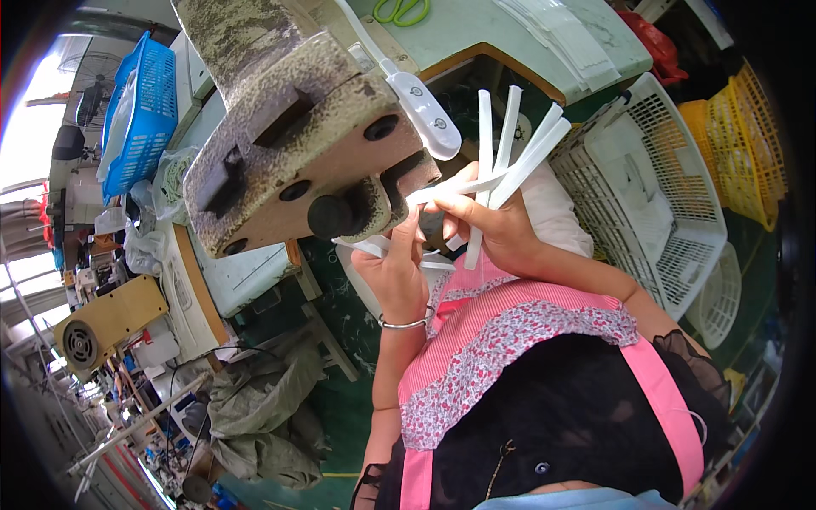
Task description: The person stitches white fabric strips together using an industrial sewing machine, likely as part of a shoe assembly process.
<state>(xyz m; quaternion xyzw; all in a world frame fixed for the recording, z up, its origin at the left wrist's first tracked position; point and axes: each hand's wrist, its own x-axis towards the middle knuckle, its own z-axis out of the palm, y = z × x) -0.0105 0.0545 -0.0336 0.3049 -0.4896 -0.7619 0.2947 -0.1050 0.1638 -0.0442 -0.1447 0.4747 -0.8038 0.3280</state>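
In my right hand [503, 231] is a fanned bundle of flat white strips [529, 157], closed between fingers and thumb, most ends pointing up and away from me. One strip [463, 189] crosses from the bundle toward the machine head. My left hand [398, 270], a bangle on its wrist, is closed just left of the right one, thumb raised to that strip's end. More white strip ends [374, 246] show around the left fingers. Both hands are right beside the worn metal machine head [314, 161], which hides part of the left fingers.
A white lamp bar [425, 115] sits against the machine. Green scissors [401, 10] and flat white pieces [565, 38] lie on the table [467, 38]. At right stand a white plastic basket [680, 187] and a yellow one [739, 144]; a blue basket [144, 115] is at far left.
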